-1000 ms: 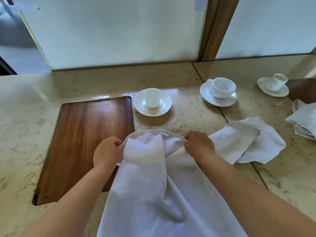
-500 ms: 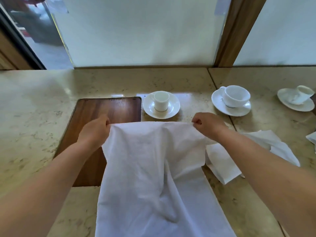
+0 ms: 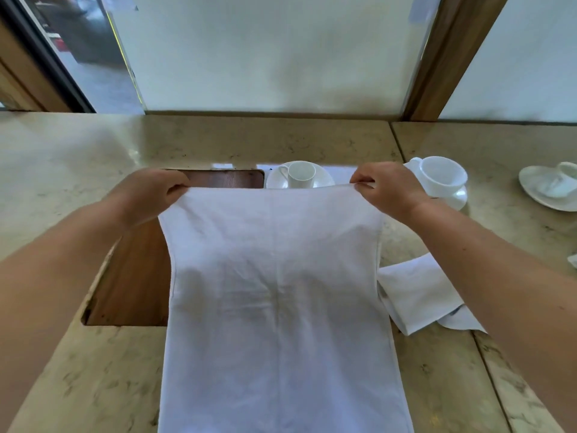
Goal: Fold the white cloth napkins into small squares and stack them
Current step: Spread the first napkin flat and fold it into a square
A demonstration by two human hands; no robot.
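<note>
A white cloth napkin [image 3: 278, 301] is stretched flat in front of me, its far edge lifted above the marble counter and its near end running out of the bottom of the view. My left hand [image 3: 153, 192] pinches the far left corner. My right hand [image 3: 388, 187] pinches the far right corner. A second white napkin [image 3: 418, 295] lies loosely folded on the counter to the right, partly hidden under my right forearm.
A dark wooden board [image 3: 137, 276] is set into the marble counter [image 3: 78, 170] at the left, partly under the napkin. A cup on a saucer [image 3: 299, 176] stands just beyond the napkin's far edge. Two more cups on saucers [image 3: 443, 179] [image 3: 552, 185] stand at the right. Frosted glass panels rise behind.
Both hands have moved apart and away from me, pulling the bunched far edge of the napkin out into a straight, taut line. The view has tilted up.
</note>
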